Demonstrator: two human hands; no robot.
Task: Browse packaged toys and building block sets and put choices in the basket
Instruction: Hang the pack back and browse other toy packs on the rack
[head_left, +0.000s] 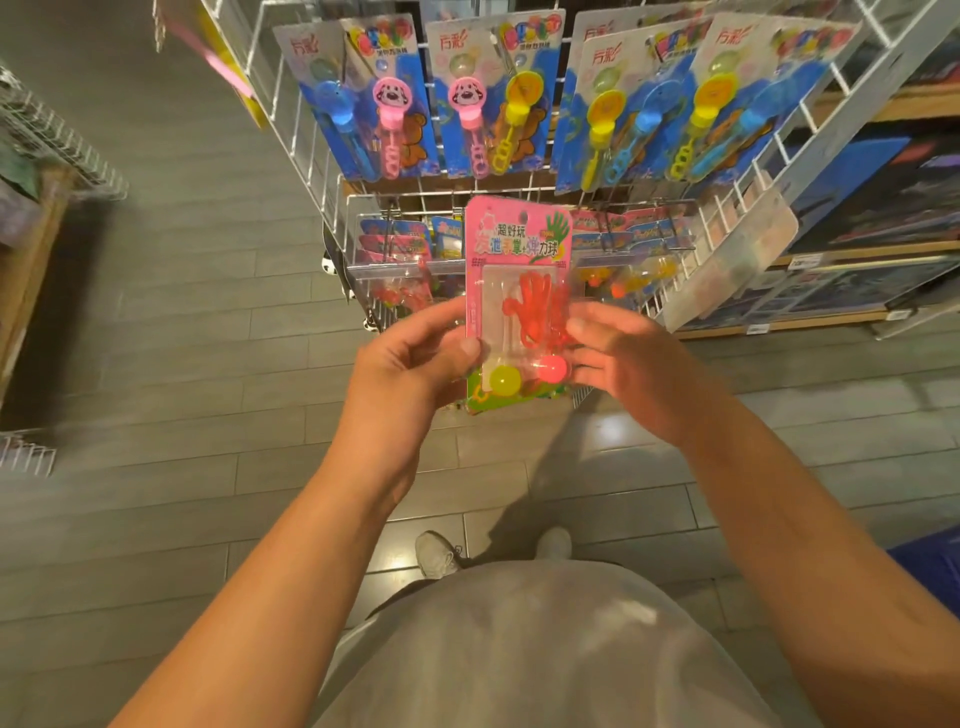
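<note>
Left hand (415, 358) and right hand (618, 364) are both gripping one pink blister card (517, 291), upright before the white wire rack (727, 218). Card is holding one red sticky hand (535, 306) and two balls, yellow (505, 381) and red (551, 370). Four bubble-wand cards (480, 98) are hanging above it.

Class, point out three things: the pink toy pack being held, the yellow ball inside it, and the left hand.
pink toy pack (511, 236): head view, upper card.
yellow ball (505, 380): head view, its middle.
left hand (405, 364): head view, back of hand.
</note>
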